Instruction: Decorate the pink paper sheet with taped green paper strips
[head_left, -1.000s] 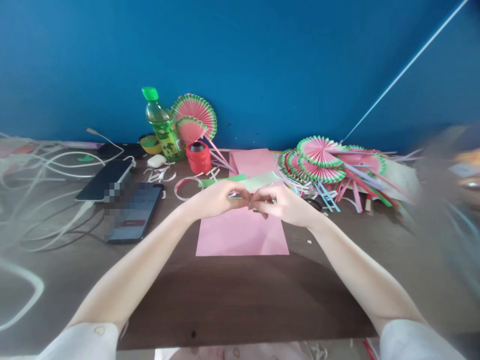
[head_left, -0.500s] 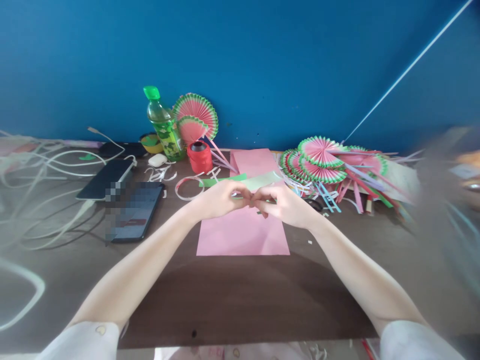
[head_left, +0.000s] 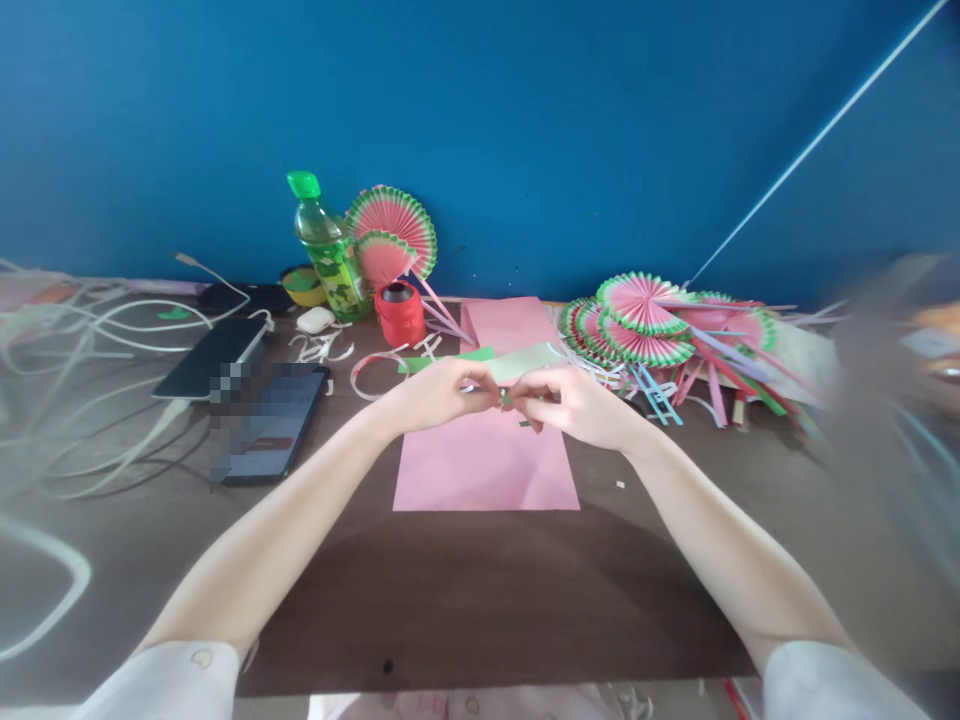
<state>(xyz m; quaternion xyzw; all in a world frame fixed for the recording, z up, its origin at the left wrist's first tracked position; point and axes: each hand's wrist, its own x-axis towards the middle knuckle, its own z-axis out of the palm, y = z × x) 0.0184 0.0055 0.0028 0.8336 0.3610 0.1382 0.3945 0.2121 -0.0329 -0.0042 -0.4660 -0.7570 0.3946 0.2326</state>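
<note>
Nearest us, sleeves and bare forearms run up over the dark table (head_left: pixel 465 590). A pink sheet (head_left: pixel 484 470) lies flat on it, mid-table. Above the sheet's far half our two hands meet, fingertips touching. Left hand (head_left: pixel 435 395): fingers curled in, thumb and forefinger pinched tight on a small green strip (head_left: pixel 505 398). Right hand (head_left: pixel 574 405): same, closed in a pinch on the strip's other end, the other fingers tucked under. The strip sits between both pinches, raised off the sheet, and is mostly hidden, so we cannot tell its length.

Left of the hands, a phone (head_left: pixel 270 425) lies face up with its screen on. Just beyond it is a second dark device (head_left: pixel 210 355), with white cables (head_left: pixel 112 330) looping off left. Behind the hands are pale green paper (head_left: pixel 529 358), white scraps and another pink sheet (head_left: pixel 510 322). Farther back stand a red ribbon roll (head_left: pixel 397 312), a white case (head_left: pixel 313 320) and a green-capped bottle (head_left: pixel 326 250), and two pink-green paper fans (head_left: pixel 390 230) stand against the blue wall (head_left: pixel 525 120). Far right, a pile of fans (head_left: pixel 645 320) and coloured strips lies on the table. The right edge is blurred.
</note>
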